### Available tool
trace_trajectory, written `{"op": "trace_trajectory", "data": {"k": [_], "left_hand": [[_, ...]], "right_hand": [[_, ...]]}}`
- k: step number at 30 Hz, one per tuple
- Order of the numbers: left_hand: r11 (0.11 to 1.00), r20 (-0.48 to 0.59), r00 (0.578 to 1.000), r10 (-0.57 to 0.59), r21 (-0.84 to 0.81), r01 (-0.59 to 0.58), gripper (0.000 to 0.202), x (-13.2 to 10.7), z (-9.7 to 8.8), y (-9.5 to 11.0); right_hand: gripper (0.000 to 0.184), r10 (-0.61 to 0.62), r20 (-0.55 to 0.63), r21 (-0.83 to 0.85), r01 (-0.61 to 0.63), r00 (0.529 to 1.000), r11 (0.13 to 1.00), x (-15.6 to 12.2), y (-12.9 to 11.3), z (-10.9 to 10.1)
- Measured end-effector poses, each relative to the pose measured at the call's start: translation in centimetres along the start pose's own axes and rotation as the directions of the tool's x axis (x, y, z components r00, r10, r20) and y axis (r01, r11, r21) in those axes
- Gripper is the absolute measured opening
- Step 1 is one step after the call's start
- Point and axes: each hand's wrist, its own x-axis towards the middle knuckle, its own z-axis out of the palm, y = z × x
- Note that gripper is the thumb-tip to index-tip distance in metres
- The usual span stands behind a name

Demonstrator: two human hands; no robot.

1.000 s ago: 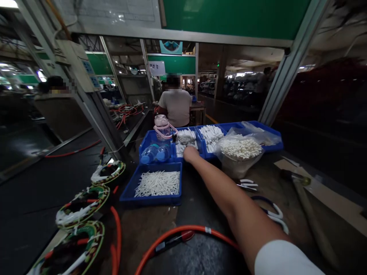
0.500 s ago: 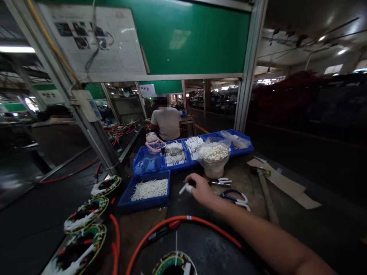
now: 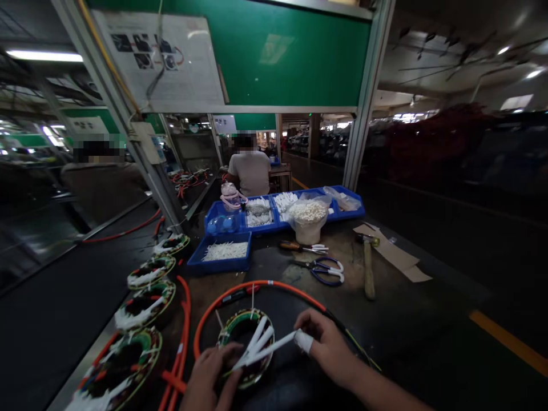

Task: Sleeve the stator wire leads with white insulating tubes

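white sleeves [image 3: 259, 342], three, fanned over wound ring [image 3: 233, 327] at near middle of desk [image 3: 295, 374]. left hand [image 3: 209, 374] pinched on their near-left ends, as far as visible; right hand [image 3: 327, 345], thumb and finger together, clamped on far end of rightmost sleeve. sleeves look light, fairly stiff, perhaps slick: best held close to ends. ring likely heavier; outer rim safest hold, wires easily bent. orange cable [image 3: 295, 289] curves around ring's far side; scissors [image 3: 312, 265] farther right, blue tray [image 3: 218, 266] farther left.
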Motion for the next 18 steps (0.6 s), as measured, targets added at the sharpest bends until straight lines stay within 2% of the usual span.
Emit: {"op": "trace_trajectory", "data": {"k": [3, 5, 10, 15, 18], "left_hand": [[0.987, 0.073, 0.984, -0.16, -0.009, 0.161, 0.026, 0.7, -0.7, 2.1], [0.978, 0.126, 0.971, -0.205, -0.009, 0.208, 0.027, 1.2, -1.1, 3.3], [0.963, 0.214, 0.943, -0.253, -0.038, 0.267, 0.027, 1.8, -1.9, 4.5], [0.96, 0.239, 0.937, -0.254, -0.053, 0.274, 0.025, 1.8, -2.1, 5.0], [0.962, 0.236, 0.94, -0.247, -0.06, 0.268, 0.023, 1.8, -2.2, 5.0]], "right_hand": [[0.013, 0.004, 0.009, -0.021, -0.004, 1.0, 1.0, -1.4, -0.1, 0.3], [0.015, 0.012, 0.02, -0.044, -0.011, 1.0, 0.999, -2.2, -0.1, 0.4], [0.017, 0.021, 0.013, -0.128, -0.02, 1.0, 0.992, -3.3, 0.8, 0.8], [0.018, -0.076, -0.076, -0.223, 0.057, 0.994, 0.973, -3.4, 1.8, 1.4], [0.017, -0.105, -0.079, -0.263, 0.081, 0.991, 0.961, -3.1, 1.9, 1.4]]}}
